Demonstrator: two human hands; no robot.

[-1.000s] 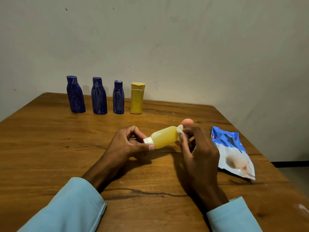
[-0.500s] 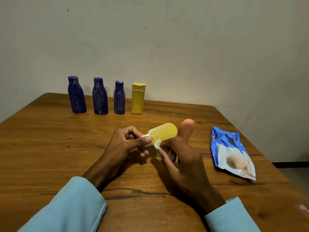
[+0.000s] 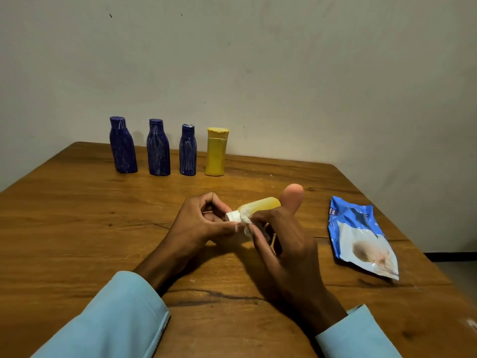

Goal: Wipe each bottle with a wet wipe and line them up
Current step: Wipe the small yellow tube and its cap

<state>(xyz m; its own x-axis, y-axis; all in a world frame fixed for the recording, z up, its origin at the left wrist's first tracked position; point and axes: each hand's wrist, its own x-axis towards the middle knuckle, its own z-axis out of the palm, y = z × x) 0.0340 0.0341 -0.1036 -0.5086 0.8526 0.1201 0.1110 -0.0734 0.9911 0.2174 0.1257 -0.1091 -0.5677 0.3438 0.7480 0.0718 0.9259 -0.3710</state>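
Above the middle of the table [image 3: 77, 228], the left hand [image 3: 204, 223] pinches the white cap end of a small yellow bottle [image 3: 260, 205] held on its side. The right hand [image 3: 286, 244] grips a wet wipe [image 3: 246, 220] against the bottle's neck. Far left, three blue bottles [image 3: 158, 148] and a yellow bottle [image 3: 216, 152] stand upright in a row. A blue wipe packet [image 3: 361, 236] lies at the right.

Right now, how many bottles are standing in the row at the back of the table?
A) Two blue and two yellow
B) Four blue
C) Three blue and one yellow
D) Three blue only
C: three blue bottles stand side by side with one yellow bottle at the right end of the row, while a fifth, pale yellow bottle is held in the hands.
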